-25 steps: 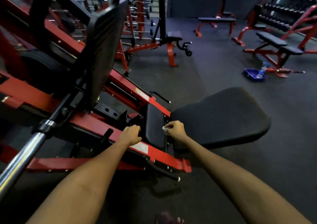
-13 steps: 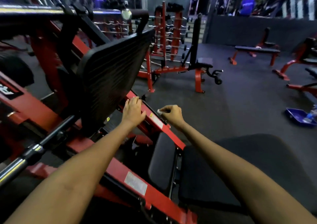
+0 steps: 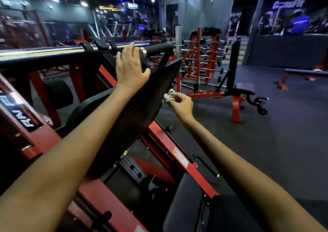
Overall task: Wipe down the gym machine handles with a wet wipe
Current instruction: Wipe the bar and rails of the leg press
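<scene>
My left hand point(image 3: 131, 68) lies flat against the top of the black ribbed footplate point(image 3: 142, 107), fingers up by the chrome bar point(image 3: 53, 51). My right hand point(image 3: 181, 103) pinches a crumpled wet wipe point(image 3: 166, 97) beside the footplate's right edge.

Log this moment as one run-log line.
left hand: open, on footplate top edge | right hand: pinching wet wipe beside footplate | black grip: untouched

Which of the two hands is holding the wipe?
The right hand pinches the white wipe beside the black footplate. The left hand holds none; it reaches toward the bar.
</scene>
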### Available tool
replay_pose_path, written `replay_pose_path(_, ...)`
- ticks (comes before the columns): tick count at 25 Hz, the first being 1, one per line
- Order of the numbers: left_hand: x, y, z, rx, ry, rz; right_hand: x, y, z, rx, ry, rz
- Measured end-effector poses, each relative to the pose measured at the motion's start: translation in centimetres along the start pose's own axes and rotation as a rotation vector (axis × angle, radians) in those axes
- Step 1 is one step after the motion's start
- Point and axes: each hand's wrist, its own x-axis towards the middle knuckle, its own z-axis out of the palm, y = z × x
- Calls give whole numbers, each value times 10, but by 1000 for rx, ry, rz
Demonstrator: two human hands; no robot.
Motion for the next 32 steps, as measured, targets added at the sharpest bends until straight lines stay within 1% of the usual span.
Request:
replay_pose_path(2,18,-13,1,-20,-61,-85,24,-14,6,106,-30,-5)
replay_pose_path(4,32,-19,2,-26,-84,-60,53,-25,15,165,-90,-43)
replay_pose_path(7,45,-10,9,8,-171,-22,95,-38,25,162,-147,-82)
replay_pose_path(9,48,2,14,5,-193,-69,120,-39,25,128,-151,-74)
replay_pose_path(11,55,10,15,73,-163,-111,144,-37,21,209,-180,25)
replay_pose_path(13,60,11,11,140,-152,-98,159,-36,22,457,-253,249)
replay_pose_path(15,62,8,12,114,-144,-90,162,-40,31,811,-367,527)
replay_pose_path(16,59,8,15,79,-119,-98,159,-43,37,939,-428,651)
replay_pose_path(18,50,10,21,7,-33,-134,149,-48,51,1061,-555,796)
replay_pose_path(20,45,17,24,9,14,-175,135,-55,62,1093,-636,859)
replay_pose_path(22,45,22,21,50,8,-200,131,-57,72,1127,-645,907)
replay_pose_path(25,49,24,17,97,-18,-236,143,-61,71,1248,-666,944)
replay_pose_path(28,52,29,16,149,-49,-276,153,-61,64,1290,-634,920)
replay_pose_path(30,57,32,14,178,-63,-284,156,-60,59,1293,-620,946)
replay_pose_path(32,59,34,11,195,-90,-281,164,-58,53,1272,-571,984)
